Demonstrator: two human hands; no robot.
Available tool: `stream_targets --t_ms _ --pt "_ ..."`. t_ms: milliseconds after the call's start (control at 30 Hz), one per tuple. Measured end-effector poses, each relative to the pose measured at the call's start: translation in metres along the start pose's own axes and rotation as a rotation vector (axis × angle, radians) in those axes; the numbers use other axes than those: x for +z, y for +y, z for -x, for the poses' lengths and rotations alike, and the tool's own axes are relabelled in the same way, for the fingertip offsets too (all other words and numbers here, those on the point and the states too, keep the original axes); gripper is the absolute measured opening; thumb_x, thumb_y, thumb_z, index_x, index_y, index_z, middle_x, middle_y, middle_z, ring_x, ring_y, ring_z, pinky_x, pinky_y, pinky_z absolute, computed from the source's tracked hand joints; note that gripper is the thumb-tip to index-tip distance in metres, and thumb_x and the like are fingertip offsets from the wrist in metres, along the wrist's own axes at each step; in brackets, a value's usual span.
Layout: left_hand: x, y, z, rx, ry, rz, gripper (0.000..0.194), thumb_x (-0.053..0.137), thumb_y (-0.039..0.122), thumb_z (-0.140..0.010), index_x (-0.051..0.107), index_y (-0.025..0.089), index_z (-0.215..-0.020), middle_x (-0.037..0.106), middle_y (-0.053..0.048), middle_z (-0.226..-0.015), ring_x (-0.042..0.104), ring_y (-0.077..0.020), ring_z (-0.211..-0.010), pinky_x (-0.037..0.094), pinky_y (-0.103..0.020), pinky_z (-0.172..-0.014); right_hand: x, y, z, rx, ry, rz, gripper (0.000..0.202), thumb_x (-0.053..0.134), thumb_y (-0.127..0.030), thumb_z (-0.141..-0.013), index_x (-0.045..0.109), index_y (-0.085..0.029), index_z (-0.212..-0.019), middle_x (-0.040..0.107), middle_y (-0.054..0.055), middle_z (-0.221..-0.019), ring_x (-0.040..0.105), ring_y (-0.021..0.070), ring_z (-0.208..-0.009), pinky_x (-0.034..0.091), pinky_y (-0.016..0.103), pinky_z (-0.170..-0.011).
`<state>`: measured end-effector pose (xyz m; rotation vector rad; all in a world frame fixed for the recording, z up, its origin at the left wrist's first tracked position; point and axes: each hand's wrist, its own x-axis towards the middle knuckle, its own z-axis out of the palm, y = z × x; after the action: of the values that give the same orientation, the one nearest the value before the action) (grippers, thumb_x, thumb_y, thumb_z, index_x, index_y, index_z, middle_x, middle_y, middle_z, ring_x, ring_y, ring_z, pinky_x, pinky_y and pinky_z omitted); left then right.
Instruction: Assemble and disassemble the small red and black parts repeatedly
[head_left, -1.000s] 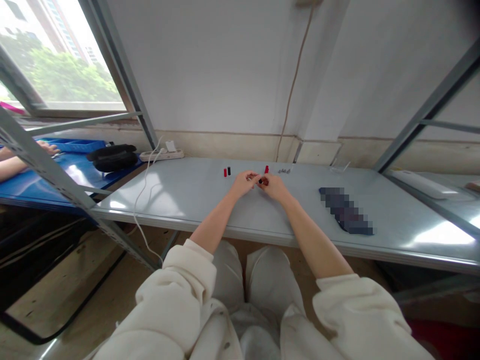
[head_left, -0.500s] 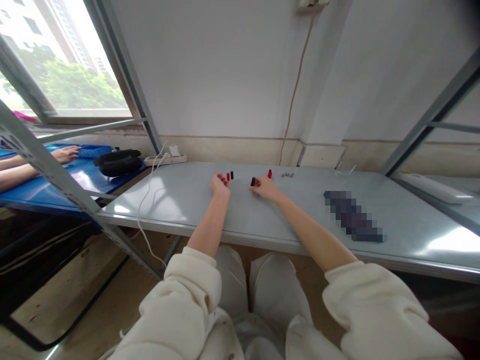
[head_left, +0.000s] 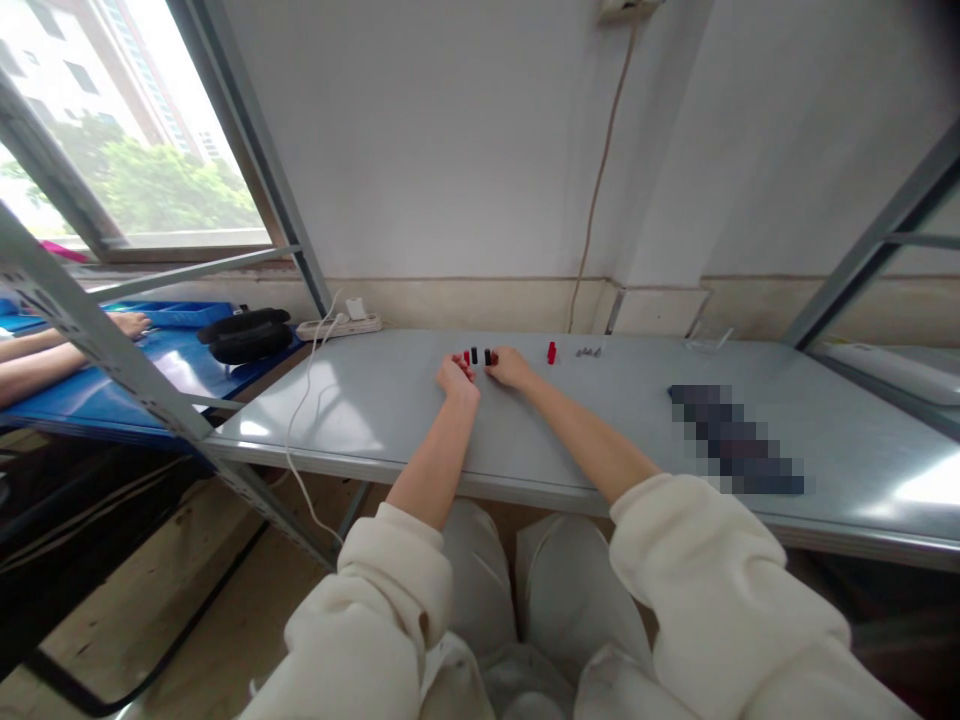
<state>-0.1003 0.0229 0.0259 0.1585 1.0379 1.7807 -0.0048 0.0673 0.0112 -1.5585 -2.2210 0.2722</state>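
On the grey table, my left hand rests with curled fingers beside a small red cylinder; whether it grips that piece is not clear. A small black cylinder stands upright just right of the red one. My right hand pinches another black cylinder between its fingertips, a short gap from the standing black one. Farther right stand red pieces, close together, and several small grey metal parts lie beside them.
A power strip with a white cable sits at the table's back left. A blurred dark item lies on the right, with a clear plastic piece behind it. At far left, another person's forearms rest on a blue table near a black case.
My right hand has moved left with its black cylinder, closer to the standing black one and my left hand. The whole view has shifted slightly.
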Motion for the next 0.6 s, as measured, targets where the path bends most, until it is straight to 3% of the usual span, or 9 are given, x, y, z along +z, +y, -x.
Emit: stream_targets --t_ms 367,600 --pt "-0.001 -0.005 -0.004 0.064 -0.054 -0.089 0.014 0.037 0.023 -0.075 0.039 0.017 -0.063 0.033 0.007 -0.048 0.028 -0.0021 -0.033 0.02 -0.017 -0.035 0.009 0.001 -0.009 0.044 -0.015 -0.099 0.015 0.059 -0.02 -0.07 0.065 -0.013 -0.082 0.068 0.01 -0.085 0.062 0.0178 -0.077 0.043 0.024 -0.065" --pt "0.0 -0.003 0.0 0.019 -0.048 0.011 0.013 0.038 0.019 -0.073 0.041 0.016 -0.061 0.034 0.007 -0.046 0.027 -0.0022 -0.033 0.017 -0.018 -0.037 0.008 0.0 -0.011 0.086 -0.013 -0.1 0.014 0.061 -0.023 -0.069 0.065 -0.014 -0.08 0.067 0.009 -0.084 0.062 0.0172 -0.078 0.043 0.024 -0.066"
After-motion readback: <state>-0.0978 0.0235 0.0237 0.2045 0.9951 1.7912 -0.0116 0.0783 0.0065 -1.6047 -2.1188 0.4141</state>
